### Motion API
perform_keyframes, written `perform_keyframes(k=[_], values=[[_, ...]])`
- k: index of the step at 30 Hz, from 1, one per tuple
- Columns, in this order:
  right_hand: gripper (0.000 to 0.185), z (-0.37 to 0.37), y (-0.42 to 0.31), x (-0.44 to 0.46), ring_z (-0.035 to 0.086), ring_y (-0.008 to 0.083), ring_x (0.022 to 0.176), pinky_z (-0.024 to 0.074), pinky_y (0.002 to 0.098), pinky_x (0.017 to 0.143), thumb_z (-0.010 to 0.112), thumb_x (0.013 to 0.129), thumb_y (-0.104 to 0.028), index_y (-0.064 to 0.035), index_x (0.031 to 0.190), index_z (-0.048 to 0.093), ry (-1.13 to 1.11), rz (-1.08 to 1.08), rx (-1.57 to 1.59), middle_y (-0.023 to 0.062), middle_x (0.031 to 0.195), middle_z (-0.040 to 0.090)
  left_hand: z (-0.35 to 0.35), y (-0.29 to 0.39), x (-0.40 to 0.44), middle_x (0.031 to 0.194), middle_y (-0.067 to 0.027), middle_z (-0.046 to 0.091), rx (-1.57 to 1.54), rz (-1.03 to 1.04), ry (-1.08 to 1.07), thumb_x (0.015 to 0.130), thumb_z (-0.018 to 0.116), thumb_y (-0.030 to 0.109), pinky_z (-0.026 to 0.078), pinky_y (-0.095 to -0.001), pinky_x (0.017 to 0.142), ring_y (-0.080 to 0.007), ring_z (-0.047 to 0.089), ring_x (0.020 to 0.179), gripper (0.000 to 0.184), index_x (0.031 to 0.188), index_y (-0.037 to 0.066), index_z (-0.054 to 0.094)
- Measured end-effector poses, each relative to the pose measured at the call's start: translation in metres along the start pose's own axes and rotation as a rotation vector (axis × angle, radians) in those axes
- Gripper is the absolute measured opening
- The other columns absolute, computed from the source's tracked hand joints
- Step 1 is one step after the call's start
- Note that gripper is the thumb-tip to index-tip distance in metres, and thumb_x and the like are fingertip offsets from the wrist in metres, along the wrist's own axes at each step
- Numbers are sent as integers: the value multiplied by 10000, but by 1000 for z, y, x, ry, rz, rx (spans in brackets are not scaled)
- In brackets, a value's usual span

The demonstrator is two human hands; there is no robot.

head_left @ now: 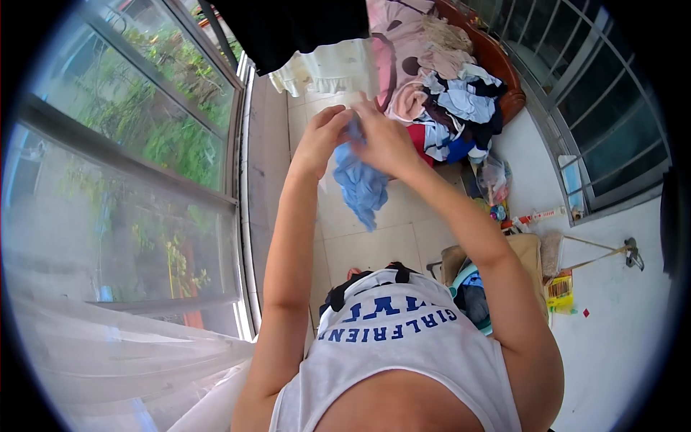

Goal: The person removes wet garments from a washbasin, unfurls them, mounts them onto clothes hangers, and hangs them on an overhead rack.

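Both my arms reach forward over the tiled floor, and the hands meet near the top middle. A crumpled light blue cloth [360, 183] hangs down between and below them. My left hand [322, 140] has its fingers curled round the upper end of the cloth. Close beside it, my right hand [385, 142] is bent over the same upper end, its fingers slightly blurred. Part of the cloth's top is hidden by the fingers.
Clothes [461, 101] lie heaped on a pink-covered bed [392, 21]. Black fabric [302, 29] hangs ahead. Windows [173, 144] and a sheer curtain [129, 360] line the left. A basin [464, 277] with clothes sits at the right, near a barred window [604, 101].
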State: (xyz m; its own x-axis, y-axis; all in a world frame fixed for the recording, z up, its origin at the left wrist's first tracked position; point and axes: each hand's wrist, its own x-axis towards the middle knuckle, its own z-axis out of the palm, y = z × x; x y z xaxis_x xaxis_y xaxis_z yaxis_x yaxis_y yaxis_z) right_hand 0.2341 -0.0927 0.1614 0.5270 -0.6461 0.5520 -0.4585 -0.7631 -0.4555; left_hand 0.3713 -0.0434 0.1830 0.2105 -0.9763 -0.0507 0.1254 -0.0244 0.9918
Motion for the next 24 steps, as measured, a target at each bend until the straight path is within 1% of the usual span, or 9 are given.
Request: perform_keyframes(k=[6,8,9,12,14,16,20,23,24], values=[[151,7,42,38,476,74,576,381,247,527,503,785,-136,-8,799,582,-34,241,749,28,621,541,-27,-19,0,973,-62,580,180,93,-130,791,667,254,467,-271,737,-149,571,864,460,1159,15,527],[122,-17,20,43,431,33,586,341,200,528,484,800,-112,-24,767,561,39,397,1099,-36,641,498,-18,-42,-1,934,-92,574,862,519,89,704,743,307,465,-294,736,-187,571,867,522,1120,46,566],[102,-25,19,45,394,13,589,308,174,532,474,807,-92,-42,747,539,14,373,1172,-76,659,446,-20,-74,6,946,-132,559,825,479,-6,619,795,331,459,-315,749,-227,564,884,576,1089,70,588],[115,-49,33,49,365,27,566,306,199,518,511,811,-115,-43,725,532,-69,326,940,-67,637,409,-32,-117,12,685,-144,588,916,189,-181,739,694,299,458,-335,621,-254,588,639,339,932,30,621],[223,-72,38,38,537,94,750,426,264,671,589,794,-222,0,804,570,-140,361,739,7,737,570,-44,-108,14,557,-138,549,1010,293,84,797,626,276,438,-346,549,-264,566,543,262,818,15,620],[319,-67,86,19,579,172,816,439,303,730,619,776,-285,7,902,591,-199,185,292,82,813,616,-57,-83,19,716,-137,596,1067,221,87,779,617,289,454,-396,598,-321,588,685,229,800,61,626],[437,-84,96,2,597,300,787,448,368,729,650,750,-350,-21,1034,601,-463,32,-152,181,900,616,-34,-16,13,773,-91,587,1118,592,165,757,631,228,457,-371,595,-295,586,689,175,825,66,636],[369,-120,43,8,579,309,717,445,376,661,666,737,-369,-38,892,617,169,312,-11,156,790,590,-15,25,2,796,-96,588,853,866,424,782,610,88,445,-295,576,-231,587,655,101,848,13,623],[369,-113,33,1,579,309,717,445,376,661,666,737,-369,-38,892,617,172,320,-11,156,790,590,-9,29,-2,775,-94,589,749,906,509,793,599,69,441,-285,570,-217,578,638,87,851,8,621]])
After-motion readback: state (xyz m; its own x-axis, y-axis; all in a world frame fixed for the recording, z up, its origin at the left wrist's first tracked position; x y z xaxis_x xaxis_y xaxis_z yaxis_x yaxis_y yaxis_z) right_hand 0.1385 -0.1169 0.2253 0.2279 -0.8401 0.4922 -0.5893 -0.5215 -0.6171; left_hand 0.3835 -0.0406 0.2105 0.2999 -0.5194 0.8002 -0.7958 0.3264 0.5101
